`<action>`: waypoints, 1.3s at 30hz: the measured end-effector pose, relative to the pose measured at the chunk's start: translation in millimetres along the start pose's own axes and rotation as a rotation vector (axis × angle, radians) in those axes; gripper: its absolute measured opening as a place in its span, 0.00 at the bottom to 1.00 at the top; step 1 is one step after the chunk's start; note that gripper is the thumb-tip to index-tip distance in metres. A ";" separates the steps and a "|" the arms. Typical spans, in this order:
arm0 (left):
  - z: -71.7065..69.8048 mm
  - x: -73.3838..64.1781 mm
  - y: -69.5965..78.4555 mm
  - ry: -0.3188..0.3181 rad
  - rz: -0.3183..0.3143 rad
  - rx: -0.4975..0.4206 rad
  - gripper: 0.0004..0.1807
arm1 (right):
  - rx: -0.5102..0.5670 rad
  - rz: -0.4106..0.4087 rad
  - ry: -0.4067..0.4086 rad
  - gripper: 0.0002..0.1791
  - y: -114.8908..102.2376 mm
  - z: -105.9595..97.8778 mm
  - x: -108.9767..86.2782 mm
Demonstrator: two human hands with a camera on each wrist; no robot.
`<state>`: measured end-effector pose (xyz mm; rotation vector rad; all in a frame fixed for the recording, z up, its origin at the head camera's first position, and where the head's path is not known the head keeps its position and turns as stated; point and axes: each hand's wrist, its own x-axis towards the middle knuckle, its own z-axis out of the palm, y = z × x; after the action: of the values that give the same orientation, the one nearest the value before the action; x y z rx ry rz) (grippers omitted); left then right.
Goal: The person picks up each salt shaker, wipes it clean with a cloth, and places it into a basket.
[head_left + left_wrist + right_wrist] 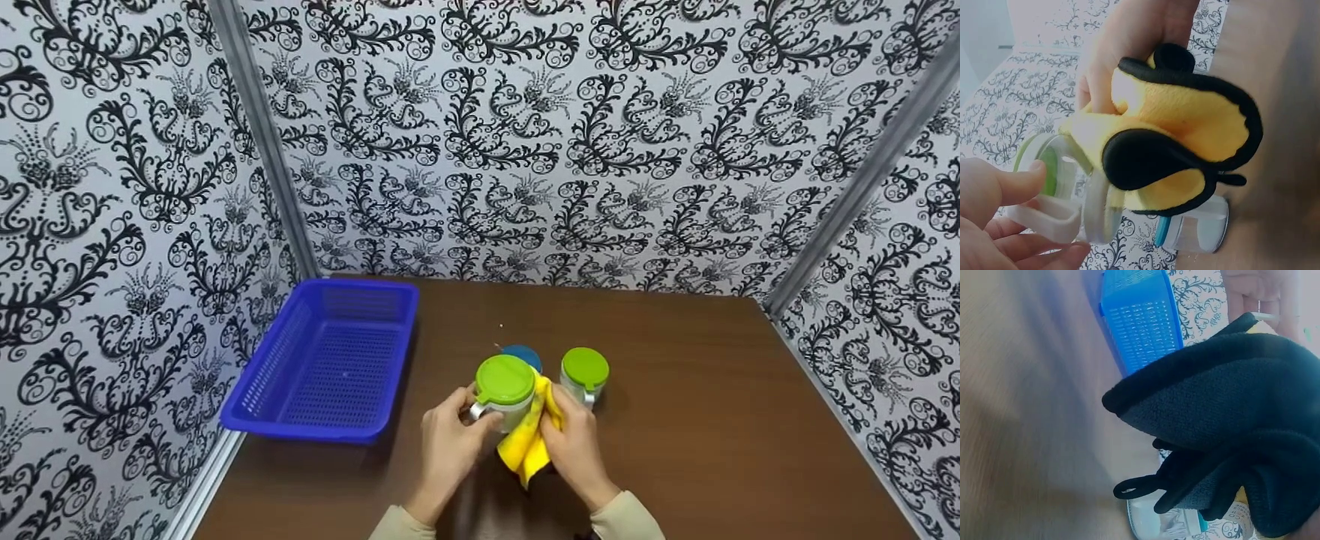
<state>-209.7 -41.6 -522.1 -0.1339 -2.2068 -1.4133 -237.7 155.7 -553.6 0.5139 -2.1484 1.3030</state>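
Note:
Raised above the table, a clear jar with a green lid (pixel 505 379) and a white handle (pixel 1050 222) is in my left hand (pixel 452 444), the thumb and fingers around its handle side. My right hand (pixel 576 442) grips a bunched yellow cloth (pixel 521 448) and presses it to the jar's right side. Black trim edges the cloth, and its dark grey face (pixel 1202 405) fills much of the right wrist view. Behind the held jar stands a blue-lidded jar (pixel 523 355), partly hidden. Another green-lidded jar (pixel 585 367) stands to the right, close to my right hand.
A blue plastic basket (pixel 319 433) with perforated walls sits on the left of the brown table (pixel 697 420). Patterned panels (pixel 525 150) close in the back and both sides, with grey strips at the corners.

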 end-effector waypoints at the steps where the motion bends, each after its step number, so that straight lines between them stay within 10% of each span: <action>1: -0.8 0.3 0.0 -0.002 -0.001 0.019 0.19 | 0.004 -0.001 0.001 0.27 0.3 0.0 -0.4; 21: -7.7 0.5 -2.4 -0.132 0.069 -0.198 0.17 | 0.065 -0.190 -0.106 0.25 -28.1 -26.8 37.6; 39: -6.0 -4.5 -4.6 -0.107 0.073 -0.278 0.19 | 0.207 -0.039 -0.204 0.20 -35.4 -31.6 39.5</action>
<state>-205.2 -48.1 -526.0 -0.3911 -2.0535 -1.6999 -238.6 166.7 -492.8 0.7999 -2.1629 1.5171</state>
